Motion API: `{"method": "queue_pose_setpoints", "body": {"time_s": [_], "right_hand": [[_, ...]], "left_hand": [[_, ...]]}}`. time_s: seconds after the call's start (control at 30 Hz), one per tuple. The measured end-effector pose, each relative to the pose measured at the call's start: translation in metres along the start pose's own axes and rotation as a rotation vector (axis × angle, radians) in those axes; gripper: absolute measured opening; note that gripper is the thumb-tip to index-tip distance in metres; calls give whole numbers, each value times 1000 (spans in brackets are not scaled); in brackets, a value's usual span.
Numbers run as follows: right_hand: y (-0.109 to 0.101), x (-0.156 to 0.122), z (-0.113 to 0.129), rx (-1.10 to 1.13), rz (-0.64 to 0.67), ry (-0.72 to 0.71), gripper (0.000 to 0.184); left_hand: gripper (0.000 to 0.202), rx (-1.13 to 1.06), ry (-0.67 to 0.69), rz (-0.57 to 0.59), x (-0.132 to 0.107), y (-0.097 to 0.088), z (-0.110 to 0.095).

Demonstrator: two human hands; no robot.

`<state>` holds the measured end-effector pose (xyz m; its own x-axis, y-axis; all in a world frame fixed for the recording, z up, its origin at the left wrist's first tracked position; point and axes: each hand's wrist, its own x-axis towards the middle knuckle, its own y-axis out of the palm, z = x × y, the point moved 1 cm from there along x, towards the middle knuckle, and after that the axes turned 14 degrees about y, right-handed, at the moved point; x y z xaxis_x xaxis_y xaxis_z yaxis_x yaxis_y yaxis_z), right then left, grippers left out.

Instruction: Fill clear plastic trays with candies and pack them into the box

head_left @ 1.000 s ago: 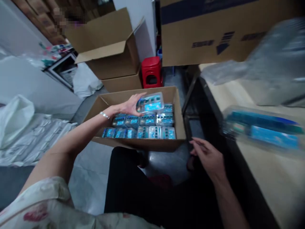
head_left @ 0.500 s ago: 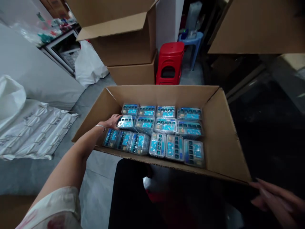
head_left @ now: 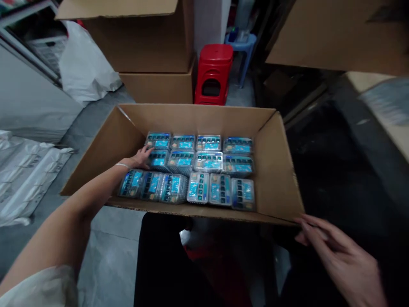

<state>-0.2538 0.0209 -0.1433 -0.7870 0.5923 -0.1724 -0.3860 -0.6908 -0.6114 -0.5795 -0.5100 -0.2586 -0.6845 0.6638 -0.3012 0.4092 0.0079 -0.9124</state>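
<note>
A large open cardboard box [head_left: 276,170] stands before my knees, with rows of stacked clear plastic cases [head_left: 182,158] inside. Each case shows bright blue packets and a line of dark square pieces. My left hand [head_left: 140,157] reaches over the near left wall, its fingers around the left end of a clear plastic case [head_left: 159,158] on top of the middle row's leftmost stack. Fingertips are partly hidden there. At the box's near right corner, the thumb and fingers of my right hand [head_left: 338,249] pinch the cardboard edge.
Behind the box are further cardboard boxes [head_left: 156,87], a red stool [head_left: 214,72] and a blue stool [head_left: 244,44]. A white bag [head_left: 86,64] sits at the back left, and white wrapped bundles [head_left: 32,175] lie on the floor. A cardboard flap [head_left: 332,38] hangs upper right.
The case under my left hand was tilted and catching glare; now it lies level on its stack. The view has shifted, and more of my right hand shows at the box corner.
</note>
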Motion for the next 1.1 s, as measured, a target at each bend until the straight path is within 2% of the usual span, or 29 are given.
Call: {"method": "queue_pose_setpoints", "body": {"time_s": [0.03, 0.1, 0.17, 0.23, 0.3, 0.37, 0.43, 0.5, 0.57, 0.67, 0.77, 0.97, 1.1], "right_hand": [[0, -3, 6, 38, 25, 18, 33], [1, -8, 12, 108, 46, 25, 28], [3, -9, 13, 150, 76, -30, 24], [3, -7, 10, 167, 75, -96, 21], [4, -5, 5, 181, 43, -130, 18], [6, -5, 0, 193, 39, -142, 18], [9, -9, -3, 208, 64, -159, 19], [10, -14, -5, 218, 95, -193, 20], [7, -19, -5, 221, 113, -228, 21], [-4, -24, -2, 236, 113, -256, 21], [-17, -27, -3, 282, 111, -265, 21], [-33, -25, -8, 430, 104, -214, 19], [-38, -25, -7, 439, 125, -213, 20]], "left_hand": [[91, -13, 21, -84, 2, -12, -13], [70, -20, 136, -175, 17, -36, -51], [56, -39, 289, -320, 40, -61, -110], [52, -119, 495, -444, 62, -86, -193], [51, -220, 673, -498, 73, -110, -294], [61, -245, 886, -478, 77, -131, -398], [82, -222, 1020, -416, 83, -144, -490], [110, -161, 1054, -279, 99, -149, -560], [123, -60, 1018, -132, 120, -148, -606], [124, 81, 954, 26, 146, -144, -642], [120, 151, 950, 46, 155, -146, -653], [115, 99, 977, 86, 161, -156, -651], [115, -29, 996, 96, 165, -162, -637]]}}
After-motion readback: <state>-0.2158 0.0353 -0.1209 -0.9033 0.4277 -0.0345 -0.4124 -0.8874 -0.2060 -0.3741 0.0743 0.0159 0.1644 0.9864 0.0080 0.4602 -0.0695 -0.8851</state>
